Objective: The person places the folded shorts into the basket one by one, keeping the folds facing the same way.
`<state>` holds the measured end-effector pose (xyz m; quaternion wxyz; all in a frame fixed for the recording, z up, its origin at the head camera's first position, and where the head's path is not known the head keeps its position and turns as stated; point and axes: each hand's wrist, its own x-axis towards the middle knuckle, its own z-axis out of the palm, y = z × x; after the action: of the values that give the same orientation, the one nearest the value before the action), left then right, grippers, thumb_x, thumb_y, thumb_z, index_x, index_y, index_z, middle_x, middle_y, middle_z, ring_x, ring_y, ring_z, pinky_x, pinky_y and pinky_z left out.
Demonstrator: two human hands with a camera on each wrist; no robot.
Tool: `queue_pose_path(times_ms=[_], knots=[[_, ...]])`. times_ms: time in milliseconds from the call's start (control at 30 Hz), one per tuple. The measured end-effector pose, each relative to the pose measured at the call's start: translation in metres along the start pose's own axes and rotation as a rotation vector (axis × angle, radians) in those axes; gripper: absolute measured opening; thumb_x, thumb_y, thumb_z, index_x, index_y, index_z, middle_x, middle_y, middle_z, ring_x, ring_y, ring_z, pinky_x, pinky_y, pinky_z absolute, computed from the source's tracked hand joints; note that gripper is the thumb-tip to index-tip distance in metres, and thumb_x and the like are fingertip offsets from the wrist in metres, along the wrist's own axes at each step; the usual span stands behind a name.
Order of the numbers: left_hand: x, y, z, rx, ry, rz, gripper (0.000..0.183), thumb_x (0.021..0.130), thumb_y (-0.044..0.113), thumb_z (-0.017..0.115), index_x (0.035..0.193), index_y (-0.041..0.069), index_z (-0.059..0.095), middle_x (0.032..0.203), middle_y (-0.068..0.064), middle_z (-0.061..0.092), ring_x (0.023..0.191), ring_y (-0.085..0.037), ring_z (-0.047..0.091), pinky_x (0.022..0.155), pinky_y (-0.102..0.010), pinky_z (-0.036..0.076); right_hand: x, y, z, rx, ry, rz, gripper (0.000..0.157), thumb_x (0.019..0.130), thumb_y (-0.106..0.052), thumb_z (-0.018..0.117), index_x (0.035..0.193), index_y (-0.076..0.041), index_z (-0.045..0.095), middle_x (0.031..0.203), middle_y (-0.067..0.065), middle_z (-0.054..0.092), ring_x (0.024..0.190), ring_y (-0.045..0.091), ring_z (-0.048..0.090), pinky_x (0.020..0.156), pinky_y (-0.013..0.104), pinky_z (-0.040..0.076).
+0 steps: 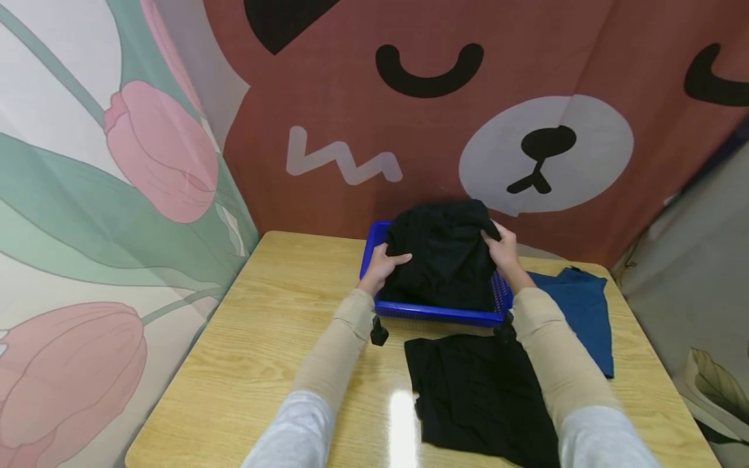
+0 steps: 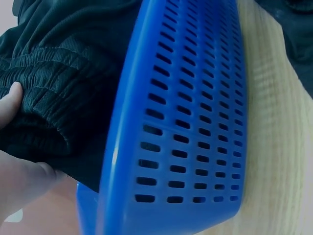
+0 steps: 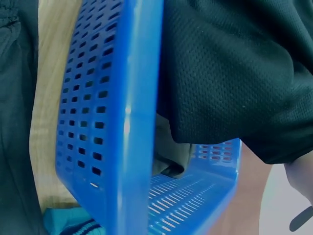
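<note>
Right at the middle of the worktop's [image 1: 281, 292] far edge stands a blue basket [image 1: 439, 313], and a bunched black garment [image 1: 441, 260] is held over it, its lower part hanging down behind the near rim. Both hands are closed on that garment. At its left side the left hand [image 1: 383, 266] pinches the cloth, thumb on top and fingers below, beside a gathered, elastic-looking band [image 2: 44, 73] (plainest in the left wrist view). At its upper right side the right hand [image 1: 503, 247] grips the cloth between thumb and fingers; the right wrist view catches only a small part of that hand. Beneath the raised cloth, a greyish piece of fabric [image 3: 168, 149] lies inside the basket, against its slotted floor.

Between the basket and the worktop's near edge, right of centre, a second black garment [image 1: 480, 396] lies spread fairly flat, partly covered by the right forearm. A blue garment [image 1: 585, 312] lies along the right edge, close to the far right corner. Behind the far edge hangs a brown cloth [image 1: 328, 84] with a cartoon animal's face; pink tulips [image 1: 164, 153] decorate the hanging on the left.
</note>
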<state>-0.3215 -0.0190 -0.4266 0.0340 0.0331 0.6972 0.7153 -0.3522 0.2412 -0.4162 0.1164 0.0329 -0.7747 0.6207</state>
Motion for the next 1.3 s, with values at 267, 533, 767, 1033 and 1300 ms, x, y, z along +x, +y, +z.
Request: queue_pose_path(times_ms=[267,533,767,1033,1300], knots=[[0.020,-0.040,-0.006,0.094,0.032,-0.039,0.066,0.078,0.016,0.073,0.130,-0.009,0.042,0.129,-0.019,0.049,0.111,-0.024,0.048,0.095,-0.034,0.040,0.000,0.015,0.007,-0.036,0.007,0.041,0.038,0.093,-0.002,0.050,0.130,0.005,0.046,0.131,0.025,0.046,0.120,0.035,0.042,0.101,0.044,0.033],[0.051,-0.087,-0.009,0.087,0.035,-0.072,0.070,0.076,0.017,0.075,0.132,-0.008,0.040,0.133,-0.017,0.046,0.118,-0.024,0.044,0.098,-0.035,0.037,-0.002,0.023,0.008,-0.096,-0.018,0.100,0.041,0.093,-0.005,0.051,0.133,0.002,0.045,0.133,0.024,0.044,0.123,0.035,0.040,0.102,0.044,0.033],[0.004,-0.029,-0.005,0.058,0.014,-0.205,0.071,0.083,0.005,0.065,0.139,-0.010,0.025,0.144,-0.022,0.028,0.132,-0.031,0.027,0.107,-0.042,0.024,-0.005,0.031,0.007,-0.139,-0.067,0.124,0.044,0.094,-0.007,0.050,0.136,0.000,0.040,0.136,0.024,0.041,0.126,0.037,0.036,0.103,0.047,0.031],[0.081,-0.151,-0.017,0.121,0.064,-0.159,0.098,0.071,0.032,0.079,0.142,-0.004,0.022,0.147,-0.017,0.026,0.134,-0.026,0.025,0.106,-0.038,0.028,-0.005,0.041,0.007,-0.200,-0.076,0.113,0.046,0.093,-0.006,0.052,0.137,-0.002,0.040,0.138,0.023,0.038,0.128,0.038,0.033,0.103,0.048,0.030],[0.105,-0.183,-0.021,0.119,0.082,-0.178,0.093,0.069,0.030,0.081,0.141,0.001,0.030,0.142,-0.013,0.036,0.128,-0.024,0.034,0.103,-0.040,0.032,-0.008,0.041,0.008,-0.215,-0.097,0.149,0.048,0.094,-0.008,0.051,0.139,-0.005,0.037,0.142,0.022,0.033,0.130,0.037,0.030,0.104,0.048,0.028]])
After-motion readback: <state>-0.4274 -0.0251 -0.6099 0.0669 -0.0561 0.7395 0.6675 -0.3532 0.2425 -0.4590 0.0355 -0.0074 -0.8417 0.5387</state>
